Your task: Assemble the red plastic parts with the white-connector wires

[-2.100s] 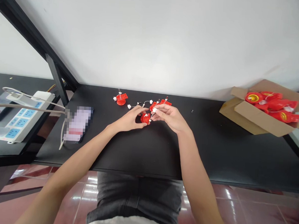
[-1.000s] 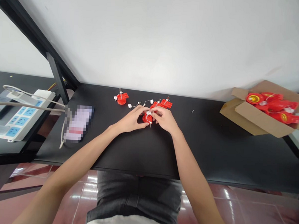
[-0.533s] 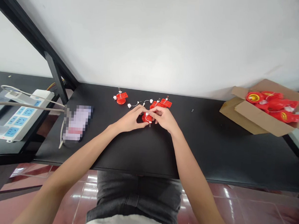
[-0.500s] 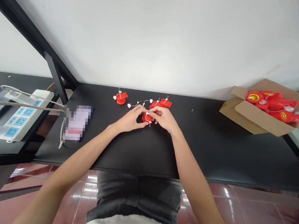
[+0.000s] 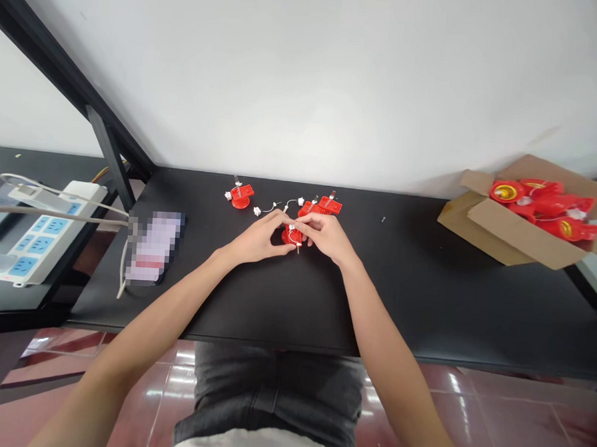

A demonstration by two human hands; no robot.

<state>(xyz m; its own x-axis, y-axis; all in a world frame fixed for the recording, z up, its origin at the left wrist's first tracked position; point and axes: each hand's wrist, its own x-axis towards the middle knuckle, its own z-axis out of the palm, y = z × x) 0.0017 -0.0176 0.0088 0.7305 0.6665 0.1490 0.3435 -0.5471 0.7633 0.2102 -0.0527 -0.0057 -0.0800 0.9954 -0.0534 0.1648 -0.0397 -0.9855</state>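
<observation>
Between my two hands, low over the black table, is a small red plastic part (image 5: 292, 237) with a white wire and a white piece on it. My left hand (image 5: 261, 239) grips it from the left, thumb at its lower edge and fingers over its top. From the other side my right hand (image 5: 328, 236) pinches at the white piece near its top; the fingertips hide what exactly they hold. Just behind my hands lie two more red parts, one (image 5: 331, 204) with a clear upright tab. Another red part (image 5: 240, 195) stands farther left.
White connectors with short wires (image 5: 258, 211) lie behind my left hand. An open cardboard box (image 5: 478, 229) with red and gold pieces stands at right. A blurred phone (image 5: 154, 249), cables and a white power strip (image 5: 52, 230) are at left. A wall runs behind the table (image 5: 274, 302).
Both hands stay around the red part in nearly the same pose. The whole view has shifted very slightly.
</observation>
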